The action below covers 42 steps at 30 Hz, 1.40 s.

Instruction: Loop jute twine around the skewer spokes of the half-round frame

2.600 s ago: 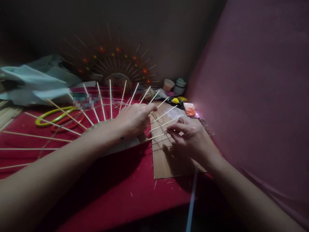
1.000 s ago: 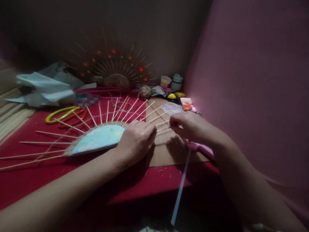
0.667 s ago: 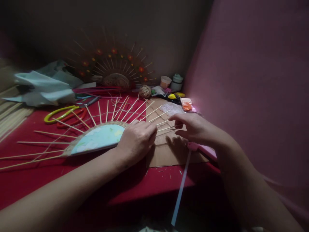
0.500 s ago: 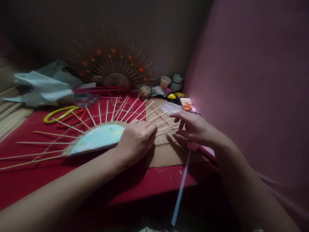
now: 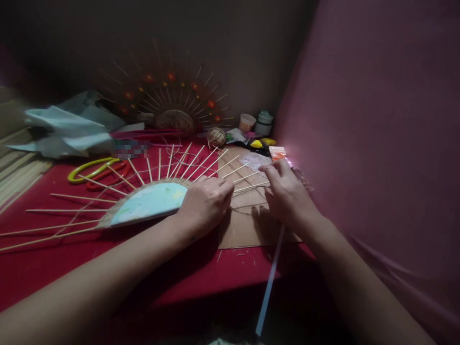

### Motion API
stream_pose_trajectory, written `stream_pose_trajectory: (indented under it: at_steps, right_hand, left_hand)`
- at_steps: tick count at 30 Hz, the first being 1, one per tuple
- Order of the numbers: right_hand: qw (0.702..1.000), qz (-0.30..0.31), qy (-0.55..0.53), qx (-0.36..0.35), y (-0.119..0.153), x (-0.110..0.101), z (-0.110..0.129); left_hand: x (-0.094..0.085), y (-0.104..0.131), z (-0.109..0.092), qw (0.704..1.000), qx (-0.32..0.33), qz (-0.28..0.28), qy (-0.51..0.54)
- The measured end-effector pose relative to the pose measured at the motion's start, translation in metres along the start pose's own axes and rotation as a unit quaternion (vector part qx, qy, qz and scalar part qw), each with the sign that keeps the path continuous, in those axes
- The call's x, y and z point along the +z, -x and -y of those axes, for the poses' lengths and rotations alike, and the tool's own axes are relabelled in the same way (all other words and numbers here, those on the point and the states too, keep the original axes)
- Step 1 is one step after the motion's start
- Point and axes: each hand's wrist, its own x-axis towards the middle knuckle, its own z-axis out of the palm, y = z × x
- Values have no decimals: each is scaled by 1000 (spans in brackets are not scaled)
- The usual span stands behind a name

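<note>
My left hand (image 5: 207, 200) is closed on the right end of a half-round panel (image 5: 149, 201). The panel has a pale blue-green painted face and a twine-like woven rim. Thin wooden sticks (image 5: 212, 164) fan out from that rim. Over the cardboard, my right hand (image 5: 291, 194) has its fingers curled around the tip of one of the right-hand sticks; the exact contact is partly hidden. A translucent glue stick (image 5: 270, 282) slants down below my right hand, its upper end hidden by that hand.
Brown cardboard (image 5: 239, 235) lies on the red cloth (image 5: 172, 278). Yellow-handled scissors (image 5: 77, 177) and a twine ball (image 5: 216, 137) lie behind the panel. A flowered stick fan (image 5: 174, 120) leans on the wall near a cup (image 5: 247, 122) and jar (image 5: 264, 123). Pink fabric (image 5: 377, 143) hangs at right.
My right hand has turned and its fingers have curled in toward the stick tips. It now covers the pink tool that showed beneath it. My left hand keeps its grip.
</note>
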Motion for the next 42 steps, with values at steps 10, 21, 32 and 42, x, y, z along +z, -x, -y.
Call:
stream_pose_trajectory:
  at_steps: [10, 21, 32, 42]
  right_hand:
    - [990, 71, -89, -85, -19, -12, 11]
    - [981, 99, -153, -62, -22, -15, 23]
    - [977, 100, -188, -12, -30, -2, 18]
    - [973, 148, -178, -12, -32, 1, 16]
  left_hand:
    - [-1, 0, 0, 999, -35, 22, 32]
    - [2, 4, 3, 998, 9, -46, 41]
    - [-4, 5, -3, 999, 6, -24, 30]
    - [-3, 12, -10, 999, 19, -50, 1]
